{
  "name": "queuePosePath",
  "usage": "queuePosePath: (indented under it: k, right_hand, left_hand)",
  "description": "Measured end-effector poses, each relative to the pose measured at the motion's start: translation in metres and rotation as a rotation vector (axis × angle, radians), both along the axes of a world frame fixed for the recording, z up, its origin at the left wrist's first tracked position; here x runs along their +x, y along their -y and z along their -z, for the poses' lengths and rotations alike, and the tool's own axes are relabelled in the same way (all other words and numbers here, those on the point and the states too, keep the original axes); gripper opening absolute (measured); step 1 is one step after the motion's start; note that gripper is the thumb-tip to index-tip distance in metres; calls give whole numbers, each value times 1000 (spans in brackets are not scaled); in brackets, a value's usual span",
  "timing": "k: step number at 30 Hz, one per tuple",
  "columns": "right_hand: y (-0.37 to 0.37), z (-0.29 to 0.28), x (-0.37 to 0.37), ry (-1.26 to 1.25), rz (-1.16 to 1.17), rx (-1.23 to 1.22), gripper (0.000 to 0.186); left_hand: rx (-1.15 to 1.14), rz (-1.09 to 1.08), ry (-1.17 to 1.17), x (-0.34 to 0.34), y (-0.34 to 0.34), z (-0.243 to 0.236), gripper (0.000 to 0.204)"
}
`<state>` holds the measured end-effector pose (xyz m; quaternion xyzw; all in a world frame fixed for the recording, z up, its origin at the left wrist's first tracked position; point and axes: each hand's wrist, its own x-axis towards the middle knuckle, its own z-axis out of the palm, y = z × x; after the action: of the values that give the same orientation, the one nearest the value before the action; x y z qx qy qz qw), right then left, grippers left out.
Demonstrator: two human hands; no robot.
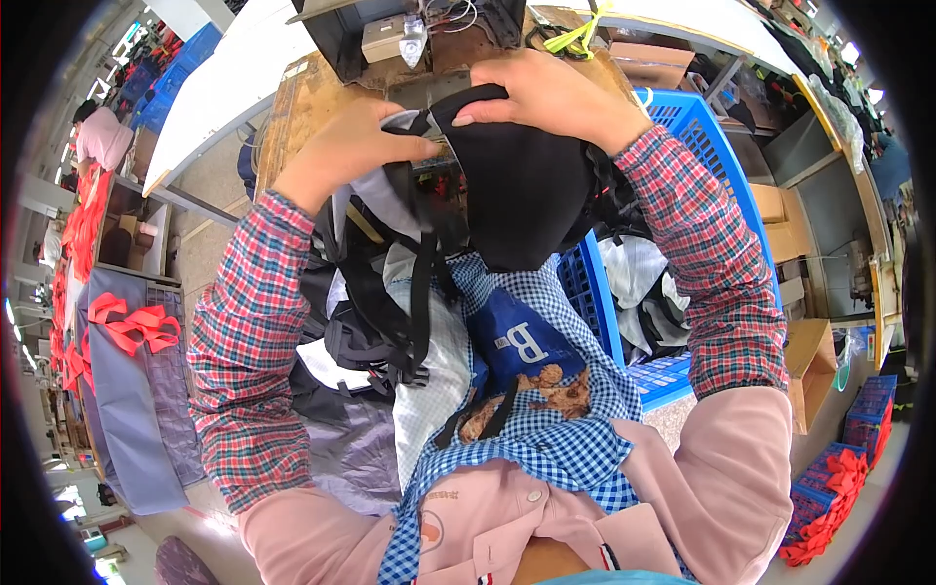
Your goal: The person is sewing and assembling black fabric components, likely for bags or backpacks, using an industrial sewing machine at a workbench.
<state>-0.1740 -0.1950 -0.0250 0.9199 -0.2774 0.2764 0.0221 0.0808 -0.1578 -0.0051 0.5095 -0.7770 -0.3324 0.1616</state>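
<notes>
Between my hands hangs a black and grey bag piece (526, 185) of sewn fabric, with its upper edge at the worktable's front. My left hand (351, 146) pinches the grey, strap-side edge between thumb and fingers. My right hand (546, 97) grips the black panel's top edge, thumb in front. Black webbing straps (421, 302) dangle from the piece below my left hand. More black, white and grey fabric (351, 361) lies heaped at my lap's left side, partly hidden by the straps. A blue checked apron (546, 439) covers my lap.
A dark machine housing (336, 44) with a beige box stands on the wooden worktable (292, 107) ahead. Scissors (561, 41) with a yellow-green tie lie at its right. A blue plastic crate (673, 380) holding fabric stands right. Grey cloth with red strips (136, 390) hangs left.
</notes>
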Motion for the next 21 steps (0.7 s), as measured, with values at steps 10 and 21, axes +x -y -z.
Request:
queuePosePath:
  k: [10, 21]
  right_hand:
    - [22, -4, 13, -11, 89, 104, 48]
    - [39, -7, 13, 59, 12, 47, 46]
  left_hand:
    - [-647, -172, 396, -5, 19, 8, 34]
    - [-587, -190, 345, -7, 30, -6, 35]
